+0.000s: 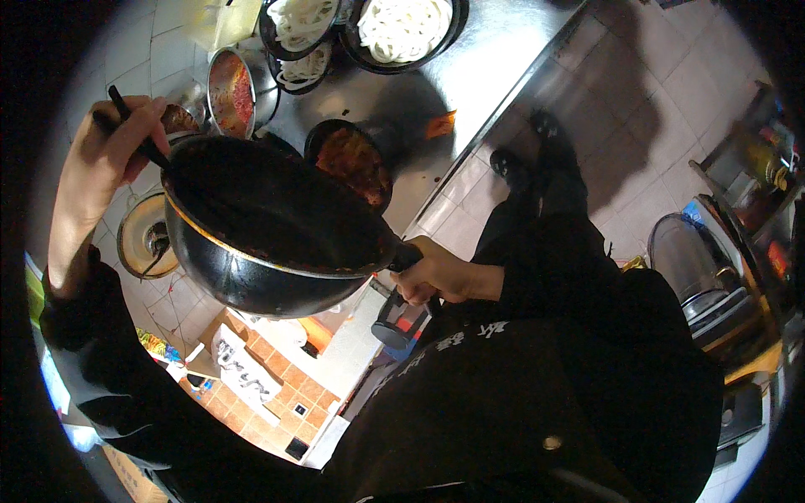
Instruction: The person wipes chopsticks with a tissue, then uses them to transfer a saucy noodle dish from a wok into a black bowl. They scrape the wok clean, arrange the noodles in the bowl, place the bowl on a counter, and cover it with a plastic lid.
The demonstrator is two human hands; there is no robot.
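The right hand is clenched on the handle of a black pan, tilting its rim toward the black bowl at 1 o'clock. The left hand, at 10 o'clock, pinches 2 chopsticks, likely to scrape food out.

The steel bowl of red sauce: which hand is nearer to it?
Left. The left hand, gripping a black utensil, is beside the steel bowl; the right hand holds the pan handle, farther away.
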